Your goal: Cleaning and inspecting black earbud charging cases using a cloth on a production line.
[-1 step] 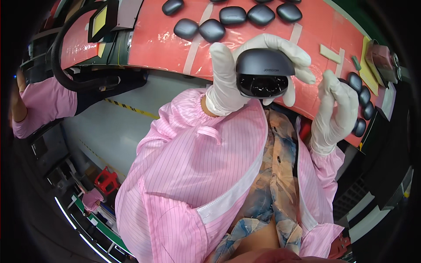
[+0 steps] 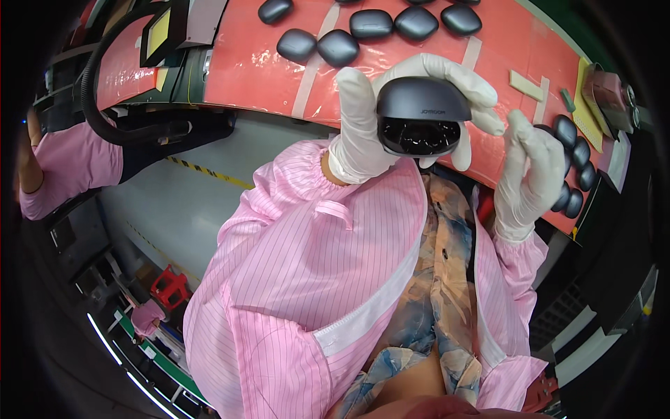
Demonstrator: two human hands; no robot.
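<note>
An earbud charging case point(image 2: 423, 115), dark grey with a glossy black inside, is held up in my left hand point(image 2: 358, 126). Its lid stands raised, and the inside faces me. My gloved thumb presses one side while the fingers wrap over the top and round the far side. To the right of the case, apart from it, is my gloved right hand point(image 2: 530, 174). Its fingers are bent and drawn together at the tips; whether something small sits between them cannot be made out. Both hands are above the front edge of a red-covered table point(image 2: 265, 77).
Several closed grey cases point(image 2: 338, 48) lie at the back of the table, and more dark cases point(image 2: 580, 152) cluster at its right. A cream block point(image 2: 525, 86) and a yellow pad point(image 2: 588, 105) are nearby. A black hose point(image 2: 91, 91) curves at the left; a person point(image 2: 77, 164) is beyond.
My right hand has shifted slightly left, toward the case, uncovering more of the dark cases behind it. The left hand and its case have hardly moved.
</note>
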